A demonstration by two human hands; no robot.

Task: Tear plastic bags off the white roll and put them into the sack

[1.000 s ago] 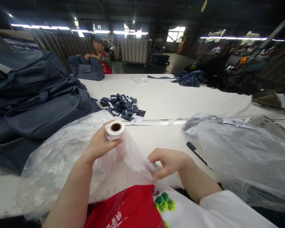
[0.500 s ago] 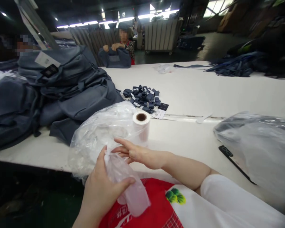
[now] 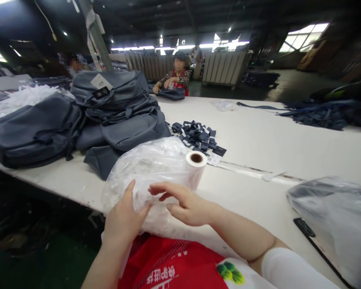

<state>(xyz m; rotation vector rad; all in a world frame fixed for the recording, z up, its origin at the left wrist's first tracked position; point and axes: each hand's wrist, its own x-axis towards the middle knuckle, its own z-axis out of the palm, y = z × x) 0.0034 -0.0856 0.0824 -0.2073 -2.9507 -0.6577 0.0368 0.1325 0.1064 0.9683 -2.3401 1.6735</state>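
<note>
My left hand grips a thin clear plastic bag near the table's front edge, thumb and fingers pinching the film. My right hand lies against the same film from the right, fingers stretched out and apart. Just behind them stands a roll of plastic bags on its cardboard core, upright on the white table. A bulky heap of crumpled clear plastic lies to the left of the roll.
Grey-blue backpacks are piled at the left. A cluster of dark straps and tags lies mid-table. Another plastic-wrapped bundle and a dark phone sit at the right. A person works at the far side.
The roll left my left hand and now stands on the table. My left hand took hold of a loose plastic bag, and my right hand moved left onto it. The view swung left.
</note>
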